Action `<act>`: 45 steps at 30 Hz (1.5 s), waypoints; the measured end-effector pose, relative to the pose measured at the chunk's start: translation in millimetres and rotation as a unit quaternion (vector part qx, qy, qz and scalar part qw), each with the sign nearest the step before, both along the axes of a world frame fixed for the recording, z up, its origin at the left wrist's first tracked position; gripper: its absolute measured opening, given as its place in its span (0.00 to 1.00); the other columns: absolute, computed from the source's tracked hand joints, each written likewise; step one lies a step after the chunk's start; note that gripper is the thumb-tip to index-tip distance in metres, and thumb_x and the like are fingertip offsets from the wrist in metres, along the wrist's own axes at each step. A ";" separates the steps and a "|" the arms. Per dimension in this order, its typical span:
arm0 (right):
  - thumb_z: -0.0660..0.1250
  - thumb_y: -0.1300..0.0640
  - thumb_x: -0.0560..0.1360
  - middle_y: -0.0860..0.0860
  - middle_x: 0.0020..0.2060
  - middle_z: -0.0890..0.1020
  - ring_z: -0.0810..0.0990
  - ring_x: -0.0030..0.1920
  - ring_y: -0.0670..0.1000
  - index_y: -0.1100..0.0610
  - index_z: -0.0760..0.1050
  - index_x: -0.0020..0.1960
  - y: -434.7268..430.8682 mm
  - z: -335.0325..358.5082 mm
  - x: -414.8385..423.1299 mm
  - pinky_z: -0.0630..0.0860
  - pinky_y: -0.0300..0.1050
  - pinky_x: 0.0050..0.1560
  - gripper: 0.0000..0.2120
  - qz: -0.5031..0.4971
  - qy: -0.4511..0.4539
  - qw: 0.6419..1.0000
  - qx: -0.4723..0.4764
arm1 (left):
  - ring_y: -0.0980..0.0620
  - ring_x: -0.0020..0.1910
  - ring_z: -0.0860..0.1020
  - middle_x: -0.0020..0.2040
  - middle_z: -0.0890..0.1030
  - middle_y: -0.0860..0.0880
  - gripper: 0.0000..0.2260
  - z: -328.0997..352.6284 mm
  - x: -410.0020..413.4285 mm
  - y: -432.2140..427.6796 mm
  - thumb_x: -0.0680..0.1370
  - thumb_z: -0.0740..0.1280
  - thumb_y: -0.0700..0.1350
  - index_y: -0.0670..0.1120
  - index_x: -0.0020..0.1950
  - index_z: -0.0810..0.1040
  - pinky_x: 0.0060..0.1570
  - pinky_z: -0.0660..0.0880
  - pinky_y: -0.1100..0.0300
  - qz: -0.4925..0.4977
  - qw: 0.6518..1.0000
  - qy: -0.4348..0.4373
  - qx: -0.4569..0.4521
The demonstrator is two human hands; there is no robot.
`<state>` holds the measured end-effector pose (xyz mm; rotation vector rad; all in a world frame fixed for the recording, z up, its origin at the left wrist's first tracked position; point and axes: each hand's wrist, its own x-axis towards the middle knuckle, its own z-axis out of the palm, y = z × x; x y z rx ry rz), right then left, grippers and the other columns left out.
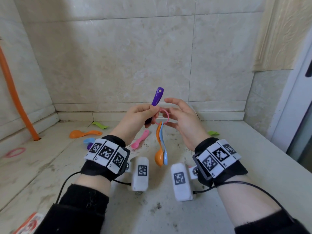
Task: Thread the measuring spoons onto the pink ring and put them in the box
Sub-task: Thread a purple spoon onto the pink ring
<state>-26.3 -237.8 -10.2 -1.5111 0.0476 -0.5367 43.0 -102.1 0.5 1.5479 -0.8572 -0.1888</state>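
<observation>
The left hand is gripping the purple spoon with its handle standing up and the hole at the top end. It seems to be pinching the pink ring with the same fingers. The right hand is holding nothing. Its fingers are spreading loosely just beside the ring, and I cannot tell if they are touching it. Both hands are working close together above the counter.

To do this step well, I think the right hand should be steadying the ring at its opening while the left is tilting the purple handle until the hole is meeting the ring's end. Otherwise the hanging spoons may be slipping off.

The ring is looking thin and round. A hanging orange spoon and a blue spoon are already dangling from it, bowls down. A pink spoon and a green spoon are lying loose further away.
</observation>
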 end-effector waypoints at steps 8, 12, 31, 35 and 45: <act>0.57 0.67 0.78 0.48 0.51 0.85 0.83 0.53 0.45 0.49 0.82 0.55 0.7 0.0 -1.7 0.78 0.40 0.50 0.20 0.061 -0.003 0.998 -0.013 | 0.51 0.31 0.67 0.30 0.71 0.48 0.17 -3.1 0.1 -0.7 0.81 0.61 0.45 0.46 0.32 0.74 0.32 0.66 0.65 -0.049 0.999 0.000 0.015; 0.59 0.69 0.77 0.49 0.49 0.86 0.84 0.50 0.47 0.51 0.82 0.56 -1.0 -0.8 0.8 0.79 0.37 0.45 0.19 0.075 -0.012 0.997 -0.001 | 0.51 0.33 0.67 0.31 0.71 0.47 0.17 -2.5 -1.8 -0.6 0.81 0.61 0.46 0.47 0.32 0.75 0.35 0.66 0.64 -0.052 0.998 -0.013 0.040; 0.77 0.65 0.67 0.47 0.38 0.85 0.83 0.39 0.39 0.53 0.82 0.48 -18.1 -6.8 0.9 0.76 0.29 0.42 0.13 -0.199 -0.118 0.968 0.095 | 0.55 0.39 0.75 0.37 0.78 0.52 0.14 1.1 0.0 -3.0 0.81 0.61 0.46 0.46 0.36 0.76 0.45 0.72 0.59 0.117 0.991 -0.013 -0.060; 0.78 0.63 0.66 0.48 0.38 0.85 0.84 0.40 0.42 0.53 0.83 0.48 -19.5 -6.1 0.9 0.78 0.32 0.44 0.13 -0.211 -0.117 0.965 0.100 | 0.51 0.42 0.78 0.49 0.79 0.43 0.14 4.0 -2.4 -3.4 0.82 0.58 0.45 0.45 0.40 0.77 0.50 0.76 0.54 0.096 0.989 0.029 -0.106; 0.77 0.60 0.67 0.48 0.39 0.84 0.82 0.42 0.44 0.49 0.80 0.44 -11.0 -9.5 5.6 0.79 0.41 0.47 0.11 -0.162 -0.023 0.987 0.000 | 0.44 0.44 0.82 0.42 0.82 0.44 0.14 2.9 -6.7 -8.4 0.83 0.54 0.42 0.41 0.39 0.69 0.47 0.80 0.56 -0.019 0.976 0.152 -0.152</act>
